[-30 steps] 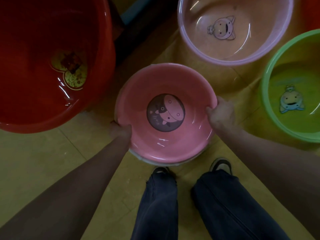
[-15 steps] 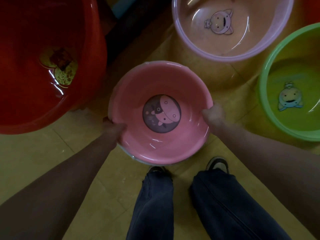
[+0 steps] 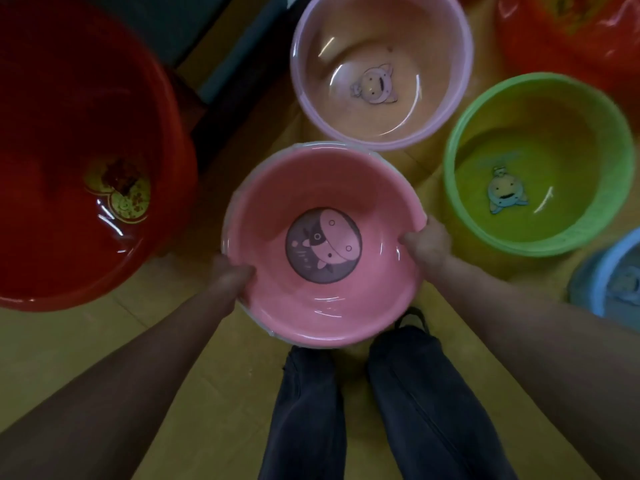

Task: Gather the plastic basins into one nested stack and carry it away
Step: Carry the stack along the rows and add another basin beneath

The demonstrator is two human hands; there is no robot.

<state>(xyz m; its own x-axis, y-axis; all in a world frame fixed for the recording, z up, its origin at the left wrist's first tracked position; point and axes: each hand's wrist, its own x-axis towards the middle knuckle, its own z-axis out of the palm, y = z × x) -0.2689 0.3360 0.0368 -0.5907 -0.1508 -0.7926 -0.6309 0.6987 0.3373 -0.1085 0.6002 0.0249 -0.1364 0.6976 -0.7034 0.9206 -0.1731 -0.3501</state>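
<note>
A pink basin [image 3: 346,188] with a cartoon cow print sits in the middle, nested inside a pale basin whose rim [image 3: 258,325] shows around its edge. My left hand [image 3: 230,275] grips the rim on the left side, and my right hand [image 3: 424,245] grips it on the right. Around it stand a large red basin [image 3: 62,133] at left, a clear lilac basin [image 3: 381,39] beyond, a green basin [image 3: 540,133] at right and a blue basin [image 3: 599,275] at the right edge.
Another red basin [image 3: 571,36] fills the top right corner. My legs in dark trousers [image 3: 363,410] and shoes stand just below the held stack on the yellowish floor [image 3: 86,344]. A dark piece of furniture [image 3: 207,46] lies at top left.
The view has shifted so the basins at right slid left, and a blue basin has come into sight. Both hands keep their grip on the pink basin's rim.
</note>
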